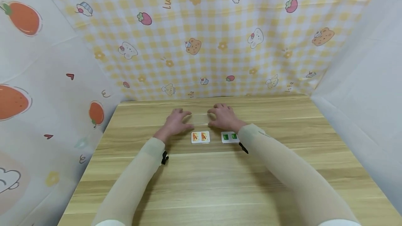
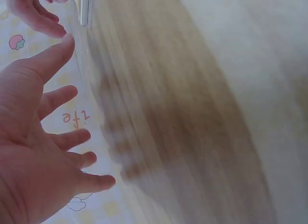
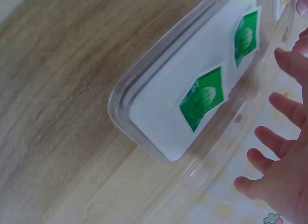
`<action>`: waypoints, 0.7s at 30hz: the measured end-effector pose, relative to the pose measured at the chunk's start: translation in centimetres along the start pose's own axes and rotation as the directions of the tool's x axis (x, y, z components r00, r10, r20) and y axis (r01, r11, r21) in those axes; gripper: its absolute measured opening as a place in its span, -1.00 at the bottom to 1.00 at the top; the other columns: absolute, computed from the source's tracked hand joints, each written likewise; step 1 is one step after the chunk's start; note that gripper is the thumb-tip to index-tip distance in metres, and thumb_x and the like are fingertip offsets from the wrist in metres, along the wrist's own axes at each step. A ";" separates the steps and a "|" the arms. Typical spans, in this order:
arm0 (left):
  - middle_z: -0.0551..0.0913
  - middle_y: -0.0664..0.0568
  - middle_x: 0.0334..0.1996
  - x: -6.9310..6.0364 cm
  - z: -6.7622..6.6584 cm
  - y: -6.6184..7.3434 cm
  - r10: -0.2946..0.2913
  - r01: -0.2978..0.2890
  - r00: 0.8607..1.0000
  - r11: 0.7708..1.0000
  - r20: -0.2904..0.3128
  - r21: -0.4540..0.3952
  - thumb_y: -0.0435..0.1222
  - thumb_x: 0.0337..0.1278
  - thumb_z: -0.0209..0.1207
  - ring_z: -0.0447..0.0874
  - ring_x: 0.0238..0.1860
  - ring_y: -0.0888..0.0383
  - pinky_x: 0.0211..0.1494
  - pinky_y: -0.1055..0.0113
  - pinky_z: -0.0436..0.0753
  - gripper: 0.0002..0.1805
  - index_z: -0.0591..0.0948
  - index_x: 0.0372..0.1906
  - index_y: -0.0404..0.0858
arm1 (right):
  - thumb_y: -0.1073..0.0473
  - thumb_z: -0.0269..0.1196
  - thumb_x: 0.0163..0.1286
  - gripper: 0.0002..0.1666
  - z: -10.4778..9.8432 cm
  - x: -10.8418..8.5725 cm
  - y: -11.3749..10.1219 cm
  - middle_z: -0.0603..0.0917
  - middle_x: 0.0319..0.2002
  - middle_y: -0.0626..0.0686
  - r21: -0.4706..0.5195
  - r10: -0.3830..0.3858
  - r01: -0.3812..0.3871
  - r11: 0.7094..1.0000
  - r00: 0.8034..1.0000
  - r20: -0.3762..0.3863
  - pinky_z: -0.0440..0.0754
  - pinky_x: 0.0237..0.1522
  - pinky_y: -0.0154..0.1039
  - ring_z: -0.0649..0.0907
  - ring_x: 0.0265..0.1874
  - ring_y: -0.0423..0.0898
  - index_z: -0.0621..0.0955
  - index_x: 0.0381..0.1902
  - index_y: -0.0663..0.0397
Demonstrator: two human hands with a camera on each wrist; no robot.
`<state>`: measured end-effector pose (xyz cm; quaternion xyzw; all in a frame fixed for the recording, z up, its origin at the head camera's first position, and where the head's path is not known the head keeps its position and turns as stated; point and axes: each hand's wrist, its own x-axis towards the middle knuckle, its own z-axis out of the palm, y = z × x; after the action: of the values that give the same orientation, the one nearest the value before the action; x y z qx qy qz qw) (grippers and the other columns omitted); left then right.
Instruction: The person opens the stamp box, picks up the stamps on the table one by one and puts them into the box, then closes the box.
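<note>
In the head view, a clear, flat plastic piece [image 1: 200, 119] lies on the table between the two hands. My left hand [image 1: 179, 121] is at its left end, and my right hand [image 1: 223, 117] at its right end. Both have spread fingers; whether the fingertips touch the plastic I cannot tell. Nearer the body lies a white card stack [image 1: 201, 137] with two orange pictures. To its right is another white card stack [image 1: 230, 136] with two green pictures, partly hidden by the right forearm. The right wrist view shows this green-picture stack [image 3: 163, 115] with a clear edge around it.
The wooden table [image 1: 201, 184] holds these things. A yellow checked cloth [image 1: 207, 62] hangs behind its far edge. White printed cloth [image 1: 62, 62] stands on the left and a plain white one [image 1: 361, 79] on the right. A small black clip [image 1: 164, 157] is at the left sleeve.
</note>
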<state>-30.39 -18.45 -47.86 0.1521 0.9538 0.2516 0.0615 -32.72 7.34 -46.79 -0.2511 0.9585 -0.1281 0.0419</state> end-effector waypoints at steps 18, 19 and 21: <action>0.12 -0.32 0.51 1.3 0.6 0.2 -0.003 0.000 0.999 0.998 0.048 0.063 0.05 0.19 0.36 -0.14 0.53 -0.33 0.31 -0.54 -0.03 -0.32 0.50 0.38 -0.02 | -0.37 0.35 0.24 -0.28 0.7 0.5 1.2 0.27 0.47 0.17 -0.024 -0.009 0.009 1.000 1.000 0.020 0.04 0.32 0.48 0.17 0.45 0.29 0.59 0.30 -0.28; 0.14 -0.31 0.50 1.4 0.5 0.2 0.000 -0.003 0.999 0.998 0.047 0.059 0.04 0.18 0.37 -0.13 0.53 -0.32 0.31 -0.54 -0.02 -0.33 0.51 0.37 -0.03 | -0.37 0.36 0.24 -0.28 0.7 0.5 1.2 0.27 0.47 0.17 -0.026 -0.016 0.017 1.000 1.000 0.018 0.05 0.32 0.48 0.17 0.45 0.29 0.60 0.30 -0.27; 0.15 -0.31 0.49 1.5 0.6 0.1 0.000 -0.003 0.999 0.999 0.050 0.053 0.04 0.18 0.37 -0.12 0.53 -0.31 0.31 -0.54 -0.01 -0.34 0.52 0.36 -0.03 | -0.37 0.35 0.25 -0.29 0.8 0.4 1.3 0.27 0.47 0.16 -0.032 -0.031 0.031 0.999 0.999 0.014 0.07 0.32 0.47 0.16 0.45 0.28 0.61 0.29 -0.25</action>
<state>-31.65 -17.65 -48.39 0.1609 0.9582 0.2222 0.0810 -33.55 8.02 -47.89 -0.2673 0.9562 -0.1115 0.0423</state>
